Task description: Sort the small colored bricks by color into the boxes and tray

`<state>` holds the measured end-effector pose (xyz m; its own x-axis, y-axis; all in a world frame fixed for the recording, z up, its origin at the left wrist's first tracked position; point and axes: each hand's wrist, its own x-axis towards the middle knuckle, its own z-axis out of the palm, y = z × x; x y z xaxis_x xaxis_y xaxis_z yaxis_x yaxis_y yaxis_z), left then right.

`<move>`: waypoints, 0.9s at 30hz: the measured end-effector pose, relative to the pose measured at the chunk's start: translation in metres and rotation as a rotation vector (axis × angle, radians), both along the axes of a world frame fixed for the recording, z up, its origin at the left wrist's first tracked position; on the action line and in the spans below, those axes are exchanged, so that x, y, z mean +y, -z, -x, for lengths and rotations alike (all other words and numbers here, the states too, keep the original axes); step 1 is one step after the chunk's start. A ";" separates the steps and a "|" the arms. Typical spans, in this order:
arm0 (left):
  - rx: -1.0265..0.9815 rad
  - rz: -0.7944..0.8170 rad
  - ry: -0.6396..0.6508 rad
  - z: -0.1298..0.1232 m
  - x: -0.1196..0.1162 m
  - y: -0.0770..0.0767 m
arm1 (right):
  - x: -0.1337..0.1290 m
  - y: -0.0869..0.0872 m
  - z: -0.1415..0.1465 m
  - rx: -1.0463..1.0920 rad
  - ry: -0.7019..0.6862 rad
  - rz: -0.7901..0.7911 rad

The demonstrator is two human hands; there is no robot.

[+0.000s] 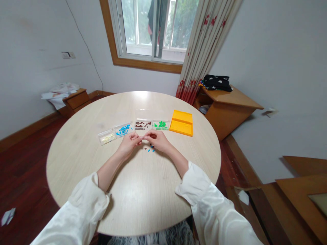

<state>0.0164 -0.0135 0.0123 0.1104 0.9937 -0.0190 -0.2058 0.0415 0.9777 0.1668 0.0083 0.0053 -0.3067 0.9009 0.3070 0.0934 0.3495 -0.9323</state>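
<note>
My left hand and my right hand meet at the fingertips above the table, both pinched closed. Whatever is between the fingertips is too small to make out. Just below my right hand lie a few small blue pieces and dark brown pieces. Behind the hands stand clear trays: one with pale yellow pieces, one with blue pieces, one with brown pieces and one with green pieces. An open yellow case lies to their right.
The round pale table reaches close to my body. Beyond it are a window and a curtain. A wooden cabinet with black cloth stands at right, a small stand with papers at left.
</note>
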 end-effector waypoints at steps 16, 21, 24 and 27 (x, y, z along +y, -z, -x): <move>-0.065 -0.011 -0.114 0.008 0.003 0.003 | 0.035 0.004 -0.043 0.221 0.369 0.211; -0.244 0.077 -0.121 0.010 0.005 0.002 | 0.039 0.006 -0.048 0.255 0.416 0.213; -0.416 0.119 -0.190 0.012 0.008 0.001 | 0.041 0.009 -0.050 0.269 0.467 0.202; -0.464 0.137 -0.264 0.013 0.010 0.000 | 0.044 0.010 -0.051 0.338 0.518 0.272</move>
<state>0.0031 -0.0033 0.0121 -0.1148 0.9807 -0.1583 -0.6350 0.0501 0.7709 0.2173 0.0527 -0.0045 0.2582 0.9647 0.0514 -0.1268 0.0866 -0.9881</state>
